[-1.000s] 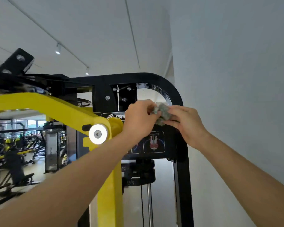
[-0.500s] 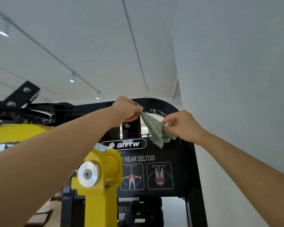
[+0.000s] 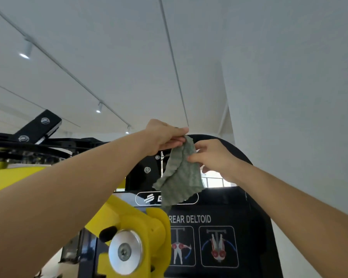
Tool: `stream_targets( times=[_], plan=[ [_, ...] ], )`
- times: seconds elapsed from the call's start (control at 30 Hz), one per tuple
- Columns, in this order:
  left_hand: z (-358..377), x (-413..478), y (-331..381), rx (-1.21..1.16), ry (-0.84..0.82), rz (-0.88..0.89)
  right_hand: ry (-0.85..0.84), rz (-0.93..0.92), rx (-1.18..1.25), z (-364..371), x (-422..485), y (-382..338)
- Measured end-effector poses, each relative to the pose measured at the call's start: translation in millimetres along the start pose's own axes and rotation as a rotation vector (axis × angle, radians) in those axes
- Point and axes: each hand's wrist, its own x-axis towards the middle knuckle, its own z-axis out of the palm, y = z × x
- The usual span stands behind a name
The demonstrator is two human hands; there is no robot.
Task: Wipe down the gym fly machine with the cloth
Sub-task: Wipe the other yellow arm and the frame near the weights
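Overhead, left hand [image 3: 161, 137] and right hand [image 3: 214, 157], fingers [image 3: 177, 139] pinched on green cloth [image 3: 181, 177], hanging before fly machine [image 3: 255, 199]

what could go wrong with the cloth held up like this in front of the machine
1. The cloth hangs loose. It is pinched only by the fingertips of the left grip at its top and the right grip at one edge, so it could slip and drop down by the yellow arm.
2. It hangs folded, so a wipe along the black frame may cover little surface.
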Motion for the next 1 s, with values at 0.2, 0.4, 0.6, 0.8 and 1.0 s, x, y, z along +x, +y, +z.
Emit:
stream_targets(
  times=[0.2, 0.4, 0.6, 0.8, 1.0],
  plan=[
    [-34.7, 17.9, 4.1, 0.027, 0.087, 0.028, 0.151, -0.065, -0.238, -18.8, 34.4, -1.3],
    [-57.0, 43.2, 0.6, 0.142, 0.236, 0.011, 0.238, -0.060, -0.359, -26.2, 88.5, -27.2],
    [-66.3, 70.2, -11.6, 0.003, 0.379, -0.066, 0.332, -0.119, -0.346, -1.8, 118.8, -40.7],
    [-66.5, 88.3, -31.5, 0.130, 0.349, 0.017, 0.082, -0.264, -0.499, 21.9, 127.9, -22.9],
    [-66.6, 82.7, -33.8, 0.579, 0.124, 0.145, 0.000, -0.429, -0.694, 27.9, 123.6, -8.2]
  ],
)
